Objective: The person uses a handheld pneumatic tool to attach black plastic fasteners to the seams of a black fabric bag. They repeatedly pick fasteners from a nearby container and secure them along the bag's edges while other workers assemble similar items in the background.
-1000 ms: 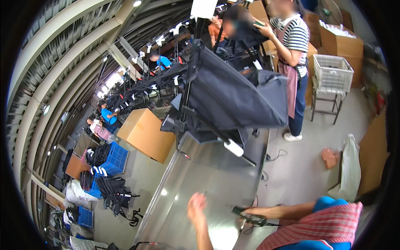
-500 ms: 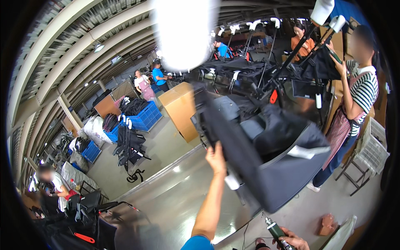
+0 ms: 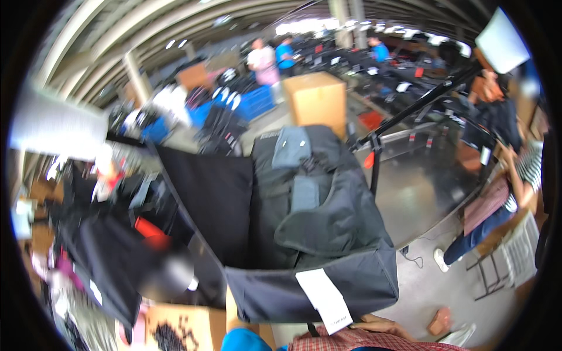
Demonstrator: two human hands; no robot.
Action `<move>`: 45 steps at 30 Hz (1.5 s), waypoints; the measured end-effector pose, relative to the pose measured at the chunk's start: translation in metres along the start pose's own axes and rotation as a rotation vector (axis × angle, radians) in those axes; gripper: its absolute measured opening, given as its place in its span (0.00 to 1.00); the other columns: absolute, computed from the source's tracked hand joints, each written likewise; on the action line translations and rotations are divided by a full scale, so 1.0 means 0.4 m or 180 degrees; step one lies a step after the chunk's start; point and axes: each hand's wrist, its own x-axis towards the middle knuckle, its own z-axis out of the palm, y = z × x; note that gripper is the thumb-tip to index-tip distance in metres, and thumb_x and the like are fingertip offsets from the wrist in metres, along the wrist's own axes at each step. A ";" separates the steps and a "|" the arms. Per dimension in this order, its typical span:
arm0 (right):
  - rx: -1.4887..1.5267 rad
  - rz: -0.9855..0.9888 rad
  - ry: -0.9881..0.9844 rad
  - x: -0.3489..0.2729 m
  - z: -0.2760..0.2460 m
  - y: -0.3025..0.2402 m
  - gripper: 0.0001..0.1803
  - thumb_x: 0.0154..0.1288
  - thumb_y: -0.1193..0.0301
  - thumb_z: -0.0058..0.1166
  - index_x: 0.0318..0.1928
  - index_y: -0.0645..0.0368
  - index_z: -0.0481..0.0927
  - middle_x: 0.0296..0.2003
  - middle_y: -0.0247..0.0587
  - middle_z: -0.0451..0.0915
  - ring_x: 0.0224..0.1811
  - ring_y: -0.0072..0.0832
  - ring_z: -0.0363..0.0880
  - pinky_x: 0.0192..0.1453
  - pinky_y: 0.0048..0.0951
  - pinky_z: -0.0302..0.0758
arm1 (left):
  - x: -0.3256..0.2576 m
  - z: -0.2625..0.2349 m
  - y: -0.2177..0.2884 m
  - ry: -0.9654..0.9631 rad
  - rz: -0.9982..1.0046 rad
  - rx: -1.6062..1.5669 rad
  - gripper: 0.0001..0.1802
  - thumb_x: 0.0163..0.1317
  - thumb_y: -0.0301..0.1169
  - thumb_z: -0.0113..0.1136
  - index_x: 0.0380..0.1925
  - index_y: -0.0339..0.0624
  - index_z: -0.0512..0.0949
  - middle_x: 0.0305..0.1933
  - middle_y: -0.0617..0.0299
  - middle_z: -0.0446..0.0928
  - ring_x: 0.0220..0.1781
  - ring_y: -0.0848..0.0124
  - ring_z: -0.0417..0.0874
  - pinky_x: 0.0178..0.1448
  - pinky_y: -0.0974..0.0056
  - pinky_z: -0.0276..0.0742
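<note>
- A big black bag (image 3: 304,234) is held up close in front of the person, and it fills the middle of the view. Its open side faces the camera, with a grey pocket near the top.
- A white tag (image 3: 324,298) hangs from the lower edge of the bag.
- The right hand (image 3: 380,323) shows just under the bottom edge of the bag, next to a checked sleeve. It seems to touch the bag from below, but I cannot tell whether the fingers are closed on it.
- The left hand is hidden behind the bag. Only a blue sleeve (image 3: 246,340) shows at the lower edge, so its state cannot be told.
- Behind the bag there are a steel table (image 3: 421,193), a black stand (image 3: 421,108) and a brown box (image 3: 316,99). Another person in a striped shirt (image 3: 515,181) stands at the right.
- An open carton (image 3: 175,330) with small dark pieces is at the lower left, near the bag.
- In my judgement the step in hand is lifting and carrying the bag.
- The next move probably calls for firm support under its base, and care to keep it away from the stand and the other person.
</note>
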 end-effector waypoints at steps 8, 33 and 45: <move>0.0730 -0.0182 -0.0486 0.092 0.265 -0.053 0.44 0.62 0.63 0.53 0.72 0.65 0.46 0.71 0.56 0.51 0.74 0.42 0.48 0.75 0.35 0.47 | 0.071 -0.283 0.101 -0.0014 0.0441 0.1735 0.10 0.65 0.29 0.54 0.41 0.36 0.80 0.35 0.59 0.82 0.35 0.75 0.80 0.41 0.69 0.77; 0.0359 -0.0198 -0.1420 0.153 0.312 -0.204 0.49 0.56 0.55 0.58 0.71 0.65 0.50 0.68 0.47 0.58 0.70 0.36 0.55 0.73 0.34 0.50 | -0.124 -0.841 0.128 0.1580 0.0749 0.4132 0.06 0.60 0.32 0.58 0.30 0.46 0.83 0.33 0.57 0.81 0.30 0.56 0.83 0.37 0.57 0.79; -0.0248 -0.0374 -0.1928 0.159 0.397 -0.254 0.43 0.67 0.63 0.53 0.74 0.59 0.43 0.72 0.46 0.50 0.74 0.32 0.47 0.74 0.30 0.46 | -0.020 -0.960 0.132 0.0953 0.0191 0.5649 0.17 0.64 0.46 0.52 0.39 0.47 0.81 0.54 0.55 0.77 0.59 0.58 0.75 0.55 0.56 0.77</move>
